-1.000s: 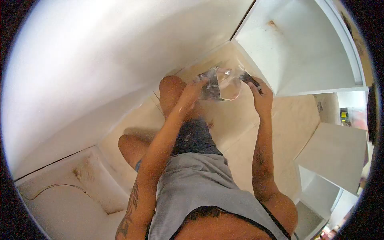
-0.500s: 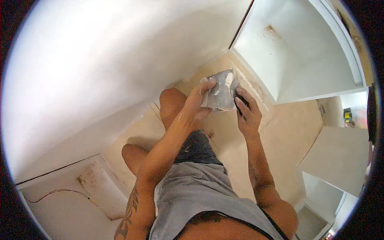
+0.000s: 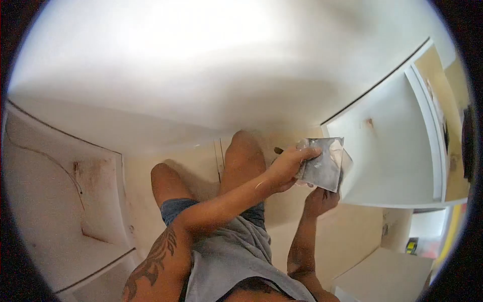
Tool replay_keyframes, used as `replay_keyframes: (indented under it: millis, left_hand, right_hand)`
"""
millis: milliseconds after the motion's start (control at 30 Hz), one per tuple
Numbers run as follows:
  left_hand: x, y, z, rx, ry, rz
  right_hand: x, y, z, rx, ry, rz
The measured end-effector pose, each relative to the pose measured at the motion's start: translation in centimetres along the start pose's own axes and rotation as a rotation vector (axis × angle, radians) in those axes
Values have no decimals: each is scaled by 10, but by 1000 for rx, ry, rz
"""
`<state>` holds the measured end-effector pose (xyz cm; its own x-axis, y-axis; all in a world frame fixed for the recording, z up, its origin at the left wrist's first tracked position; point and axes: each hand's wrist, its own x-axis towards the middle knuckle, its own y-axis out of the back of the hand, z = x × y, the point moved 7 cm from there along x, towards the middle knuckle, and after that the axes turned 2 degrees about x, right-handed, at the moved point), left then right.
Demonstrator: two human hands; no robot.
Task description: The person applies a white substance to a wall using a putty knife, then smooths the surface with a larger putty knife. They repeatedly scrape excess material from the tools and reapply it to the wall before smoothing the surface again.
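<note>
My left hand is closed on a flat grey plate, its thumb lying on the upper face. Whitish paste is smeared on the plate near its right side. A short dark handle end sticks out to the left behind that hand. Below the plate's lower right corner is my right hand, fingers bent and partly hidden behind the plate. What it grips cannot be made out. A second pale flat edge shows just right of the plate.
A white wall panel fills the top. An open white cabinet stands on the right, and another recess with a thin cable on the left. Beige floor lies below, with a pale panel at lower right.
The view has turned. Both hands and the plate appear farther right and lower, near the right cabinet. The plate has tilted, and my right hand has moved from beside it to beneath its corner.
</note>
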<state>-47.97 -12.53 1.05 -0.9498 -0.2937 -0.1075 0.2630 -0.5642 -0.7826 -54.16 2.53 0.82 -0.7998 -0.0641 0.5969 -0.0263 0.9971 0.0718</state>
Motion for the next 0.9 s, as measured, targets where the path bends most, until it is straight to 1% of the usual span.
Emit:
replay_keyframes:
  millis: [33,67,100,133,167,200,233,267,333,367,400,433,467,500,533,567,600,667,700,733,800,833,867,900]
  left_hand:
    - [-11,3,10,100,-22,66]
    - [-22,0,17,100,-49,66]
    - [-35,0,25,101,-123,98]
    - [12,-14,28,114,-181,157]
    - [-34,-7,43,110,-211,148]
    - [-53,-5,50,-10,-236,161]
    - [-73,0,54,-128,-253,171]
    - [-85,8,50,-126,-242,168]
    - [-103,28,41,-121,-340,187]
    - [-119,22,46,-115,-324,157]
    - [-150,14,61,109,-407,259]
    - [-171,5,75,338,-489,359]
    - [-180,1,78,355,-470,327]
    - [-192,-10,88,479,-622,265]
    - [-207,-23,99,598,-773,193]
    - [-213,-24,99,602,-536,143]
    - [-214,-17,101,616,-496,96]
    - [-240,-28,99,1323,-993,-142]
    - [-247,-25,94,1463,-1121,-173]
    - [-253,-19,90,1458,-1116,-214]
    - [-258,-1,89,1452,-1030,-83]
    - [-263,4,92,1449,-1028,-102]
    - [-265,11,91,1549,-914,-101]
    - [-265,20,88,1645,-798,-98]
  right_hand:
    - [11,-6,15,-12,26,-211]
    - [20,-12,29,-30,55,-423]
    - [17,-26,27,-52,82,-632]
    - [62,-33,64,-23,68,-646]
    - [41,-24,50,128,-228,-483]
    - [33,-10,59,267,-552,-310]
    - [26,-11,47,595,-664,-208]
    - [22,-13,29,592,-666,-196]
    - [1,-25,5,1007,-1046,-187]
    - [-17,-24,17,1069,-1164,-240]
    - [-22,-21,6,1078,-1137,-211]
    - [-43,-41,-22,1255,-1299,-450]
    - [-66,-57,-57,1429,-1443,-707]
    - [-72,-61,-71,1445,-1425,-670]
    - [-85,-64,-86,1352,-1469,-700]
    - [-99,-65,-98,1258,-1512,-719]
    - [-104,-65,-109,1283,-1493,-654]
    - [-138,-61,-129,1182,-1684,-767]
    - [-150,-56,-94,849,-1368,-694]
    - [-161,-42,-74,862,-1359,-658]
    - [-146,-47,-142,1030,-1521,-844]
    - [-138,-51,-152,1105,-1474,-822]
    - [-143,-50,-139,1109,-1467,-804]
    - [-146,-47,-112,1200,-1496,-685]
